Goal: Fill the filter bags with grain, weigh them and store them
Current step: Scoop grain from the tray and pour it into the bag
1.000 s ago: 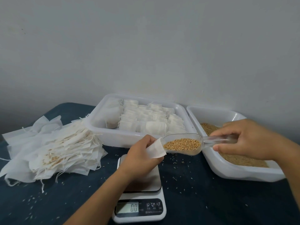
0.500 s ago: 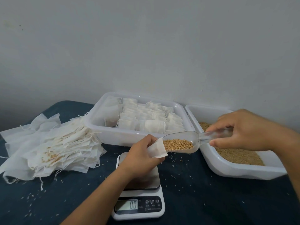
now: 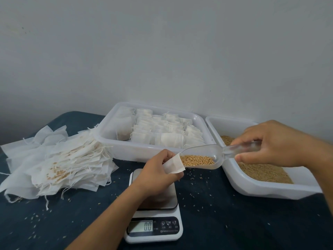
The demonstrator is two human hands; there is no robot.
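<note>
Clear scoop (image 3: 201, 157) in my right hand (image 3: 270, 143) meets the bag (image 3: 173, 164) pinched by my left hand (image 3: 158, 170) above the scale (image 3: 153, 230); I'd tip slowly, mouth held wide.

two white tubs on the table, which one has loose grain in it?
The right tub, under the right hand, holds loose grain. The left tub holds only filled filter bags.

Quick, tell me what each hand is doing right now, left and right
Left hand: closed, pinching an open filter bag above the scale.
Right hand: closed, gripping the handle of the clear scoop loaded with grain, tip at the bag's mouth.
</note>
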